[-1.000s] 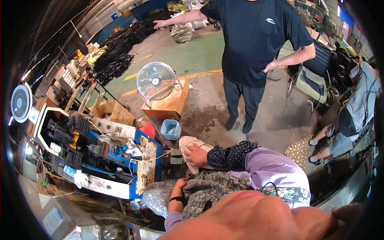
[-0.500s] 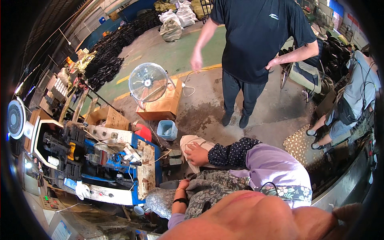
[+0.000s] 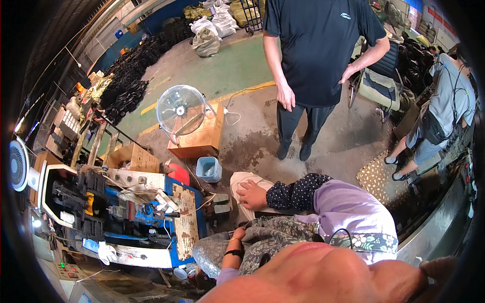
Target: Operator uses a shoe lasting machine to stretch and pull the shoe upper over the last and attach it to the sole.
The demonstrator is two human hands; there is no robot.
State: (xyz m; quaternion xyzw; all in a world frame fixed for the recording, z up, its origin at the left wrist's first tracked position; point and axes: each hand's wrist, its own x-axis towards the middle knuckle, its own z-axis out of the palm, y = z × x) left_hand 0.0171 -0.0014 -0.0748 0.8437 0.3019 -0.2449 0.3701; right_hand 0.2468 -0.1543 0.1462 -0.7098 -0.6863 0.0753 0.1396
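Observation:
My right hand (image 3: 252,196), below a dark polka-dot sleeve (image 3: 295,193), lies flat with fingers apart on the beige cloth (image 3: 243,178) over my knee. It holds nothing. Lower down, my left hand (image 3: 238,234) rests against the edge of the grey floral apron (image 3: 275,228) on my lap. Its fingers are largely hidden, so whether they grip the cloth does not show. A black band (image 3: 234,252) circles that wrist. To the left of both hands stands a blue and white machine (image 3: 186,217) with a worn, stained top plate.
A person (image 3: 326,55) in dark clothes stands across from me; another (image 3: 449,101) is at the right. A round fan (image 3: 181,110) sits on a cardboard box (image 3: 209,136), near a light blue bin (image 3: 209,169) and a red container (image 3: 178,174). A white fan (image 3: 19,165) stands far left.
The standing person's hand on the left has dropped from out at the side to the thigh. The whole view has shifted slightly. My right hand stays spread on the knee.

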